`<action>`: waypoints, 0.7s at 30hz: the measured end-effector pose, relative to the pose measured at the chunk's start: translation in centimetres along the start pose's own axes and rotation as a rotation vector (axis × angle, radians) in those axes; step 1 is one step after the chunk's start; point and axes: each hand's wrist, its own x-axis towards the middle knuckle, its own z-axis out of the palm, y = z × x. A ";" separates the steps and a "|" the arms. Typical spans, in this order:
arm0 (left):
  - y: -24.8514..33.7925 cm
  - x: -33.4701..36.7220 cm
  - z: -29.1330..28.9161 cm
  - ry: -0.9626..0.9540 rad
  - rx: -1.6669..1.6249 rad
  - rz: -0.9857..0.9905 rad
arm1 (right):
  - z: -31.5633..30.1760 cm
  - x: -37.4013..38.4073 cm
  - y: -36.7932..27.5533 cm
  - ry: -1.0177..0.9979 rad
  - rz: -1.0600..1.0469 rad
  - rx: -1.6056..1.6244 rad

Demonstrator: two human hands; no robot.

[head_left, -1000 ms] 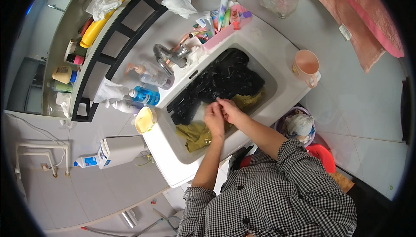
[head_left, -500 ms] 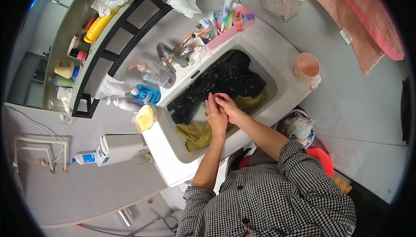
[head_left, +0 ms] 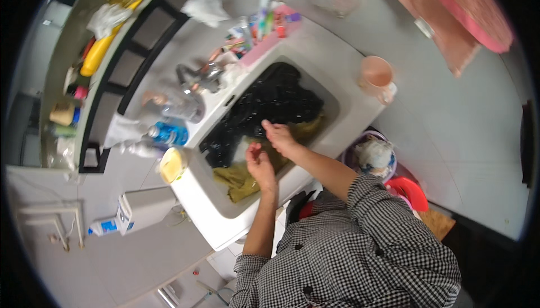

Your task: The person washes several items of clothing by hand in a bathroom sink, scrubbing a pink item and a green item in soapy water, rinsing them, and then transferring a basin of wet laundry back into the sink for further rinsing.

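In a white sink (head_left: 332, 43) lies wet black clothing (head_left: 270, 97), spread along its far side in water. Olive-green cloth (head_left: 236, 183) sits nearer, at the left, and more of it shows on the right. Above the olive cloth is my left hand (head_left: 260, 164), its fingers loosely bent and holding nothing. My right hand (head_left: 280, 138) hovers a little farther off and to the right, over the edge of the black clothing, empty with fingers stretched out. A small gap separates the two hands, and both are slightly blurred.
A chrome faucet (head_left: 205, 76), a clear pump bottle (head_left: 183, 105), a blue bottle (head_left: 169, 133) and a yellow bowl (head_left: 172, 165) line the sink's left side. Toiletries fill a pink holder (head_left: 264, 49) behind. On the right rim stands a pink mug (head_left: 376, 76); a filled bucket (head_left: 371, 156) stands below.
My hands were touching each other over the clothing and are now apart, the left lower and nearer me. The whole view has shifted, so the sink appears farther left.
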 end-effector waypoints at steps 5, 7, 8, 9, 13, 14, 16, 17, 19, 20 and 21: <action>2.4 -1.0 1.9 -0.218 0.101 0.060 | 0.4 1.4 2.5 0.031 -0.317 -0.194; 3.4 -1.8 2.8 -0.212 0.015 0.027 | 0.0 0.6 1.7 0.070 -0.391 -0.258; 3.9 -2.2 3.4 -0.235 0.019 0.018 | -0.8 0.2 1.2 0.077 -0.360 -0.266; 5.0 -2.6 4.0 -0.314 -0.011 0.037 | -1.6 -0.8 0.1 0.101 -0.359 -0.254; 6.7 -4.3 7.1 -0.671 0.117 0.061 | -10.0 -7.2 -2.9 -0.229 -0.327 0.295; 7.0 -4.7 8.4 -0.685 0.117 0.056 | -11.4 -8.8 -3.6 -0.232 -0.347 0.296; 6.8 -5.7 9.8 -0.890 0.253 0.221 | -14.1 -11.2 -3.2 -0.148 -0.372 0.274; 6.3 -6.0 10.6 -0.924 0.351 0.485 | -15.8 -12.4 -2.6 -0.062 -0.390 0.247; 6.3 -7.3 12.1 -1.001 0.371 0.546 | -19.9 -14.3 -1.3 0.233 -0.178 0.336; 6.4 -7.8 12.6 -1.012 0.373 0.569 | -21.9 -14.7 0.3 0.413 -0.117 0.320; 6.3 -8.0 12.9 -1.038 0.367 0.569 | -24.0 -14.7 3.0 0.591 -0.055 0.306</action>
